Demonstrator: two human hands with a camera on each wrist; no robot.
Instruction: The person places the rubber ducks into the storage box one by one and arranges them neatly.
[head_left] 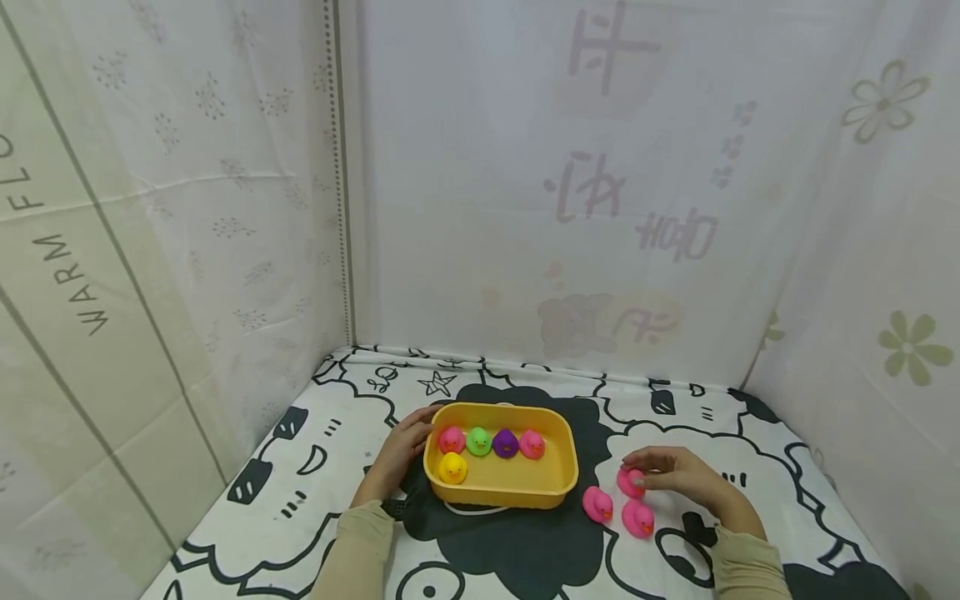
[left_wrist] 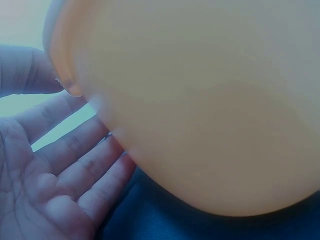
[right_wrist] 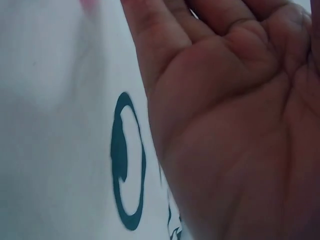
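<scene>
In the head view a yellow plastic box (head_left: 510,498) stands on the patterned cloth. It holds several small rubber ducks: a green duck (head_left: 478,442), a purple duck (head_left: 506,444), a yellow duck (head_left: 452,468) and two pink ones. My left hand (head_left: 405,450) lies against the box's left end; in the left wrist view its straight fingers (left_wrist: 75,155) touch the outer wall, with the thumb at the rim. To the right of the box, my right hand (head_left: 678,477) pinches a pink rubber duck (head_left: 630,483) between thumb and fingers. Its fingertips are out of the right wrist view.
Two more pink ducks, a nearer one (head_left: 638,518) and one further left (head_left: 597,504), lie on the cloth beside my right hand. The black-and-white cloth (head_left: 525,550) covers the surface. Pale printed curtains (head_left: 480,208) enclose the back and sides.
</scene>
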